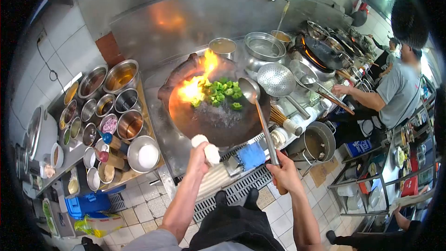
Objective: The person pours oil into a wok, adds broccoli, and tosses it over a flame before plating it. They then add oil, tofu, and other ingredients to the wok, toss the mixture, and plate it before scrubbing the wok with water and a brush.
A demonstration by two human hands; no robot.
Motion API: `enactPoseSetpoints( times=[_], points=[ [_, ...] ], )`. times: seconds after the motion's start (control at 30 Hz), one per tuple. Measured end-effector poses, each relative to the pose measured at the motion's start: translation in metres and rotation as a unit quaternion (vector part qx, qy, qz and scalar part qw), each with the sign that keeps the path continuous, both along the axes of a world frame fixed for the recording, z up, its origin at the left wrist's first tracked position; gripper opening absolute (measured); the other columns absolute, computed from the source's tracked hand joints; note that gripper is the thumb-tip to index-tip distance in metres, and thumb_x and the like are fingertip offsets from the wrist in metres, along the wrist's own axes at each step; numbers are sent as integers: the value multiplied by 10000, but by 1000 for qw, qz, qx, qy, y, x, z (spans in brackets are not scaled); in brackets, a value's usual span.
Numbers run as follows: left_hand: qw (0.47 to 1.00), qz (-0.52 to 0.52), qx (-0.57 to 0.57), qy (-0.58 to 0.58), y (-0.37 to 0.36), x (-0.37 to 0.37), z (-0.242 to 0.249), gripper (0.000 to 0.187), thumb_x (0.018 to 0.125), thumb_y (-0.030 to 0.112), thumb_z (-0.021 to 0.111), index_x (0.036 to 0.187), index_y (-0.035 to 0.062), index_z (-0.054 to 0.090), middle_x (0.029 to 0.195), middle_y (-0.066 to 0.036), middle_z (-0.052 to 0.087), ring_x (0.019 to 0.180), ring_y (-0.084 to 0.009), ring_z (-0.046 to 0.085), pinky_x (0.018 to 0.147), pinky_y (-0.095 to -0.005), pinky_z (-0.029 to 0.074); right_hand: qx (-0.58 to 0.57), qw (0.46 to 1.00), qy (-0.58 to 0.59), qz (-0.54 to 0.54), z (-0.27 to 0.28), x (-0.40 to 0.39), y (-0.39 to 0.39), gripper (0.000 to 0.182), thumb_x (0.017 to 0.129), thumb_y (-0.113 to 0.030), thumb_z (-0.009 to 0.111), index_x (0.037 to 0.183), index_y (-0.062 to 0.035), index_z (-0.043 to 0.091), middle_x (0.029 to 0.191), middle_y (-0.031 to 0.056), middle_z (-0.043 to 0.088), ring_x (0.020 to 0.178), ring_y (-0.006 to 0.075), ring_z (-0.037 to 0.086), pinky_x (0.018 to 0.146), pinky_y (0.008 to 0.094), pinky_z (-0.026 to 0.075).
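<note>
While bowls [133, 151] stand left of its fingers, the left hand [198, 160] grips a white cloth [211, 153] by the near rim of the wok [241, 128]. Beyond these fingers, flame [191, 91] rises and broccoli [224, 90] lies inside. A ladle [263, 125] over it is gripped by the right hand [285, 174]; a pot [329, 135] stands right of those fingers.

Wok [244, 128] partly hidden behind flames [193, 90], cloth [212, 154]; lower-right person [381, 241] cropped.
</note>
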State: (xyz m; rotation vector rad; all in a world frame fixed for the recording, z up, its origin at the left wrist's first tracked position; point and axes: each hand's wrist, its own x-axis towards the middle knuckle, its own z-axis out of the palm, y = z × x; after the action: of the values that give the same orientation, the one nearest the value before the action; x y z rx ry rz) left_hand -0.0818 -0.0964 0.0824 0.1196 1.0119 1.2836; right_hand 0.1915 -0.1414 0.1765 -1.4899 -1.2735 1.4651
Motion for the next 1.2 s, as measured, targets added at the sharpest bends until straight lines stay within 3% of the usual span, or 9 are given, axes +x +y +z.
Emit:
enactPoseSetpoints(
  times=[0.13, 0.33, 0.4, 0.43, 0.83, 0.87, 0.93, 0.97, 1.2],
  points=[
    [968, 108, 95, 207, -42, 37, -23, 341, 728, -48, 540, 1060, 0, 480, 847, -92, 564, 735, -203, 626, 567, -339, 538, -72, 986, 145, -39, -16, -24, 14, 511, 889, -48, 581, 1368, -54, 405, 624, 2, 494, 420, 105, 471, 356, 256, 383],
    [999, -4, 2, 42, -23, -11, 30, 114, 759, -8, 569, 869, -1, 537, 672, -102, 602, 557, -239, 641, 499, -365, 542, -247, 872, 423, -18, -2, -39, -4, 318, 946, -171, 543, 1248, -93, 481, 667, -10, 455, 415, 76, 406, 346, 223, 339],
    [999, -39, 0, -1, -44, -19, 31, 89, 775, 17, 581, 860, 1, 559, 677, -105, 614, 571, -226, 646, 489, -360, 534, -348, 670, 656, 5, -16, -28, -23, 313, 968, -181, 496, 1267, -91, 482, 666, -18, 432, 409, 52, 376, 345, 217, 333],
    [999, -40, -4, 4, -56, -18, 34, 89, 775, 17, 581, 860, 1, 559, 677, -105, 614, 571, -226, 646, 489, -360, 534, -358, 654, 667, -8, -11, -24, -37, 328, 980, -184, 460, 1290, -79, 477, 662, -27, 413, 405, 34, 355, 341, 213, 333],
    [969, -235, -11, 70, -166, 1, 77, 238, 796, 156, 575, 955, -22, 583, 818, -124, 665, 645, -255, 665, 561, -372, 565, -196, 772, 595, -108, 4, 19, -265, 421, 946, -69, 462, 1331, -161, 319, 615, -23, 358, 390, 60, 359, 294, 212, 329],
    [969, -212, -29, 123, -171, 17, 79, 299, 802, 205, 551, 959, -45, 597, 824, -137, 673, 648, -257, 667, 574, -379, 573, -165, 756, 623, -117, -3, 19, -294, 490, 946, -66, 455, 1390, -166, 271, 621, -23, 356, 400, 59, 369, 297, 215, 341],
    [881, -472, -18, 32, -170, 7, 67, 308, 857, 280, 495, 831, -1, 618, 724, -94, 652, 560, -190, 633, 442, -286, 515, -107, 743, 638, -173, -1, 9, -356, 682, 928, -53, 460, 1498, -181, 109, 632, -20, 361, 398, 54, 385, 306, 211, 375],
    [913, -353, -38, 199, -213, 50, 94, 300, 833, 287, 499, 800, 11, 611, 655, -71, 617, 506, -182, 593, 382, -296, 460, -71, 733, 645, -201, -1, 0, -390, 655, 923, -35, 458, 1485, -165, 148, 641, -7, 365, 387, 52, 377, 306, 206, 366],
    [817, -556, 23, 150, -287, 88, 59, 265, 825, 274, 522, 800, 22, 597, 568, -77, 584, 458, -203, 588, 373, -301, 482, 125, 654, 634, -393, 14, -77, -600, 693, 910, -38, 462, 1504, -160, 127, 668, -4, 367, 386, 51, 378, 309, 207, 367]
  ],
)
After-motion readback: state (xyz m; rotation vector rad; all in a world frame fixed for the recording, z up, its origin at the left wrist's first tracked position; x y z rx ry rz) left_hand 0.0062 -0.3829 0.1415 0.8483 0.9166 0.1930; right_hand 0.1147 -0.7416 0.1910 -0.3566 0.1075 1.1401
